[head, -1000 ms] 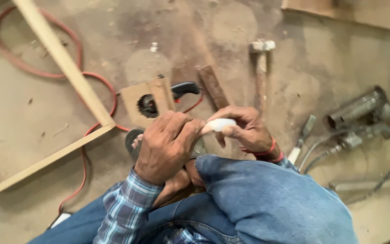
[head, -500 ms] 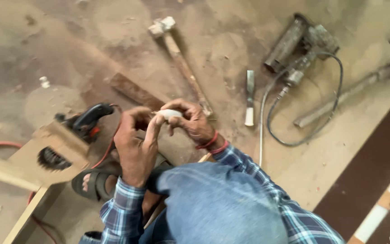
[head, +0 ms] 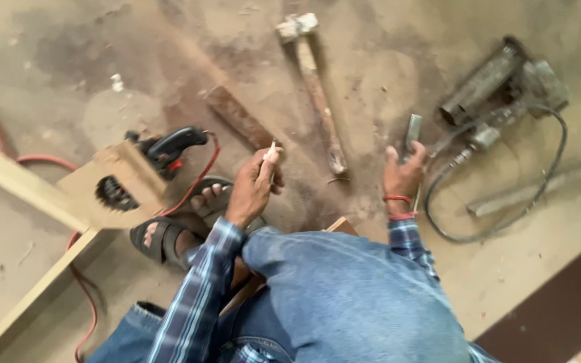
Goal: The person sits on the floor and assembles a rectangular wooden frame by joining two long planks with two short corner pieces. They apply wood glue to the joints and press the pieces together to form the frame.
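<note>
1. My left hand [head: 253, 188] was closed around a small pale stick-like piece [head: 272, 152], pinched between thumb and fingers, its tip poking up above my knuckles. It was too blurred for me to say what it was.
2. My right hand [head: 403, 176] was stretched out low over the floor, fingers spread and gripping nothing, its fingertips at the handle end of the chisel [head: 413, 129] that lay on the concrete just beside the hammer [head: 317, 94].
3. I sat low with my knee [head: 344, 296] up between my arms and my sandalled foot [head: 169, 232] out to the left, close to the red cord [head: 193, 185] and the saw [head: 169, 148] with its wooden guard [head: 119, 185].
4. Risks as I judged them: the chisel's blade could nick my open fingers if I grabbed it carelessly; the pale piece could slip from so light a pinch and get lost in the dust.
5. The red cord ran right by my foot, so shifting my leg could snag it and drag the saw.
6. The power tool [head: 499, 81] and its black cable [head: 499, 228] lay just beyond my right hand; a sweep of my arm could catch that loop.
</note>
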